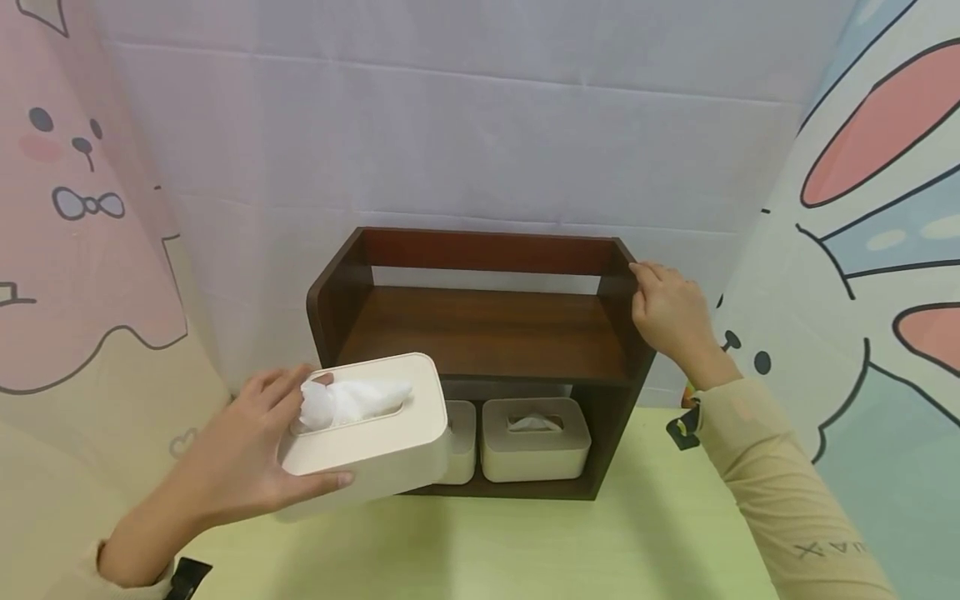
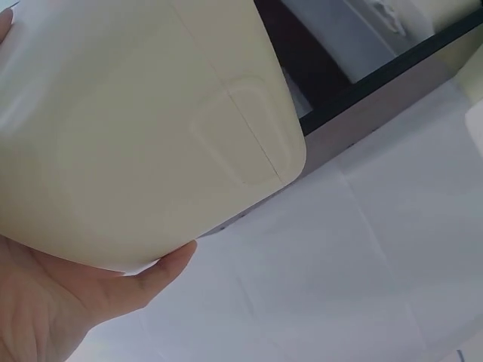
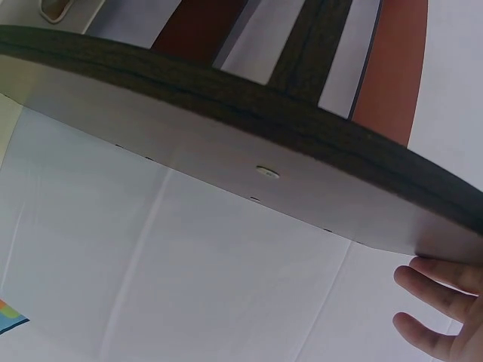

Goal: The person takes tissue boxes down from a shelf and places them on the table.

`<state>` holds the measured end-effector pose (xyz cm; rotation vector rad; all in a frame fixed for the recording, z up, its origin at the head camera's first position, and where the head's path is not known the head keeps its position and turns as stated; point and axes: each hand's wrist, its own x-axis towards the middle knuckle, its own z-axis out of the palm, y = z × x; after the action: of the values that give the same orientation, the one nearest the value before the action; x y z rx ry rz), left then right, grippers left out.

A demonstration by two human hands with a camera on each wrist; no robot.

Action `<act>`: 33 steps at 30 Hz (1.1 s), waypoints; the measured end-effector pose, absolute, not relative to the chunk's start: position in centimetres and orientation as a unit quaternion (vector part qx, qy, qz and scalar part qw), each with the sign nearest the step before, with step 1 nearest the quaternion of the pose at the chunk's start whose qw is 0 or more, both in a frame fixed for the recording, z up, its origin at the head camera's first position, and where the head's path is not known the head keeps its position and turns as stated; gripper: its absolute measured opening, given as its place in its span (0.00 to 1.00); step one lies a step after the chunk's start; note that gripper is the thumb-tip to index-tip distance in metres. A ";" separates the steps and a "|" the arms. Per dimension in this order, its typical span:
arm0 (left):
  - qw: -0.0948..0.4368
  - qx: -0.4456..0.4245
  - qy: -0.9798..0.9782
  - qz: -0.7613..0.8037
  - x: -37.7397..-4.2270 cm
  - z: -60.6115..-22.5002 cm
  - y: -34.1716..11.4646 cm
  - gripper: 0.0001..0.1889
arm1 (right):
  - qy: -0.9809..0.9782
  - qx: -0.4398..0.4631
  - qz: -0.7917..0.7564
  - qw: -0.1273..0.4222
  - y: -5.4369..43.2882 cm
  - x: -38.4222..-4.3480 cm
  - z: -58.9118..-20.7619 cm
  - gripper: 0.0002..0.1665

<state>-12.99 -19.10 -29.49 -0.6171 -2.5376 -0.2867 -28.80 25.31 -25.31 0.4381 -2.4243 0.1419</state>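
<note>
My left hand (image 1: pixel 251 446) grips a cream tissue box (image 1: pixel 408 450) tilted in front of the shelf's left part. A white tissue (image 1: pixel 352 402) pokes from the slot in its lid. The left wrist view shows the box's smooth underside (image 2: pixel 136 121), the thumb along its edge. My right hand (image 1: pixel 671 308) holds the upper edge of the dark brown wooden shelf (image 1: pixel 487 329) at its right side panel. In the right wrist view, several fingers (image 3: pixel 438 294) show by that panel's outer face (image 3: pixel 226 158); the rest of the hand is hidden.
On the shelf's lower level stand another tissue box (image 1: pixel 536 454) at the right and a partly hidden one (image 1: pixel 463 437) beside it. The shelf stands on a pale green tabletop (image 1: pixel 525 546). Behind it hangs a white cloth (image 1: pixel 480 142), with cartoon-printed curtains at both sides.
</note>
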 end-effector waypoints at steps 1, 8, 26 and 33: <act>0.255 -0.227 -0.934 -0.104 -13.0 -29.9 -19.2 0.47 | -0.926 0.169 0.054 0.333 25.3 -28.8 -25.3 0.24; 0.258 -0.223 -0.934 -0.111 -12.9 -33.1 -19.6 0.47 | -0.926 0.170 0.057 0.334 25.4 -28.9 -25.6 0.25; 0.304 -0.254 -0.913 -0.099 -13.1 -40.3 -21.8 0.38 | -0.924 0.167 0.058 0.339 25.5 -28.9 -25.6 0.24; 0.305 -0.265 -0.910 -0.090 -13.1 -43.1 -23.0 0.48 | -0.924 0.168 0.060 0.337 25.5 -28.9 -25.5 0.24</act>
<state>-13.09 -22.99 -43.13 -0.7024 -2.4104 -0.2377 -28.94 25.45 -25.54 0.4376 -2.4097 0.1557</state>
